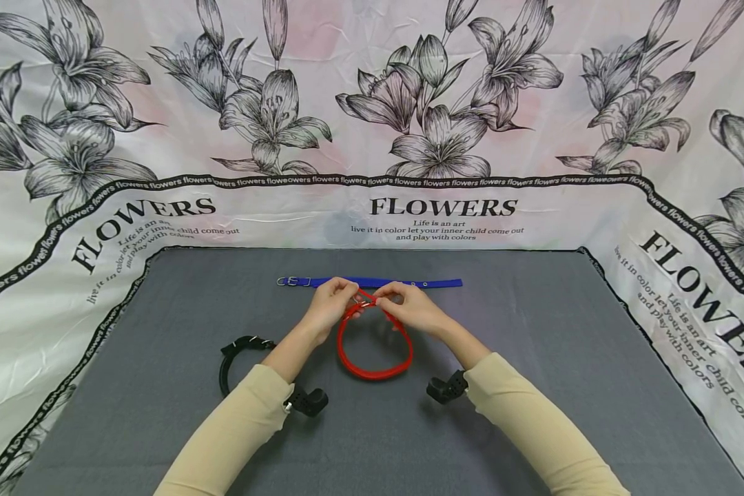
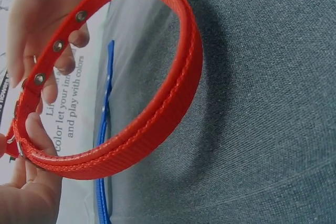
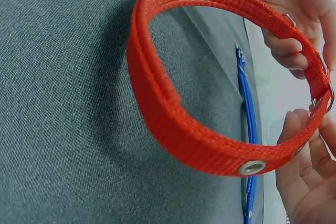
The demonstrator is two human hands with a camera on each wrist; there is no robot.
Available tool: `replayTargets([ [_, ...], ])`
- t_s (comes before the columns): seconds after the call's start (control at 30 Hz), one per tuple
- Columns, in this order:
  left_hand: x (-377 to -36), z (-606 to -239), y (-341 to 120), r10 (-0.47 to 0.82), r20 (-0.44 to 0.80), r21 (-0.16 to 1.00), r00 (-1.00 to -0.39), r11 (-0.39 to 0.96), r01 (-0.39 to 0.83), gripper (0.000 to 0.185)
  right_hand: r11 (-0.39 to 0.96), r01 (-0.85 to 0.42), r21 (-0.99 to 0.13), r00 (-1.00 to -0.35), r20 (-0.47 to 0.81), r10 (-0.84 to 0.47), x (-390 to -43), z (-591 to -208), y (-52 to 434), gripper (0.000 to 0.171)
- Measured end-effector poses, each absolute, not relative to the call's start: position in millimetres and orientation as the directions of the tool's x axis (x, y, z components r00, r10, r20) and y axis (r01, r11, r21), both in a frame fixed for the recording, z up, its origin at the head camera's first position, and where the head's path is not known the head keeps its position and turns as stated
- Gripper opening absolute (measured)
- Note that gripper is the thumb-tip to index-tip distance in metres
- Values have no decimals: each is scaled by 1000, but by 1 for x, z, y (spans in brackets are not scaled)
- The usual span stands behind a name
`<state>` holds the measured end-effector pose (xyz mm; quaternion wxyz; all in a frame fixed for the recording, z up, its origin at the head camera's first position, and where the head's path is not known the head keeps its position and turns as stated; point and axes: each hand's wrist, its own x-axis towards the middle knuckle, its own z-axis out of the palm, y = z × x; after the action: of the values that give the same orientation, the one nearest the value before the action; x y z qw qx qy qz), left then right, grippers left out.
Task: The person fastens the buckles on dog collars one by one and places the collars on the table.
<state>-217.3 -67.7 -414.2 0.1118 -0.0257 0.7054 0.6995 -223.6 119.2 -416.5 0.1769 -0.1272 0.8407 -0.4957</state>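
1. Red nylon webbing, looped into a ring, is what we hold between both hands: a red collar [image 1: 374, 344] with metal eyelets along one end and a metal buckle at the top, where our fingers meet.
2. Our left hand [image 1: 331, 303] pinches the collar at the buckle end, fingers curled round the strap; the left wrist view shows its thumb pressed against the inside of the loop beside the metal ring.
3. Our right hand [image 1: 409, 306] grips the eyelet end just beside the left one, its fingertips [image 2: 63, 61] closed on the strap close to the row of eyelets [image 2: 80, 16].
4. In the head view the collar's lower curve seems to hang down toward the grey mat [image 1: 533, 386], in the middle of the table between our forearms; whether it touches the cloth, we cannot tell. The wrist views show the loop lifted, with its shadow on the mat beneath.
5. A blue collar [image 1: 384, 282] lies flat and straight on the mat just beyond our hands, its metal buckle [image 1: 288, 281] at the left end. It is apart from the red one.
6. A black collar [image 1: 238, 355], closed into a loop, lies on the mat to the left, partly hidden behind our left forearm.
7. A white cloth printed with lilies and the word FLOWERS [image 1: 443, 207] surrounds the mat at the back and both sides.
8. Beige sleeves [image 1: 235, 434] cover both arms, and a small black camera [image 1: 446, 388] is strapped at each wrist.
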Motion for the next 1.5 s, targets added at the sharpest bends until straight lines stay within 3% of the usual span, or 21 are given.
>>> replayTargets([
  [0.7, -215, -419, -66, 202, -230, 973, -952, 62, -222, 27, 480, -68, -875, -912, -141, -386, -223, -415, 116, 26],
  [0.97, -215, -421, -71, 235, -260, 962, -937, 142, -232, 26, 420, -5, -908, -915, -165, -368, -223, -416, 117, 29],
  [1.23, -215, -418, -71, 301, -241, 934, -923, 331, -136, 33, 358, 52, -932, -902, -198, -384, -225, -415, 116, 34],
  [1.5, -215, -419, -68, 271, -218, 931, -938, 346, -116, 24, 314, 56, -948, -911, -177, -374, -224, -415, 115, 35],
])
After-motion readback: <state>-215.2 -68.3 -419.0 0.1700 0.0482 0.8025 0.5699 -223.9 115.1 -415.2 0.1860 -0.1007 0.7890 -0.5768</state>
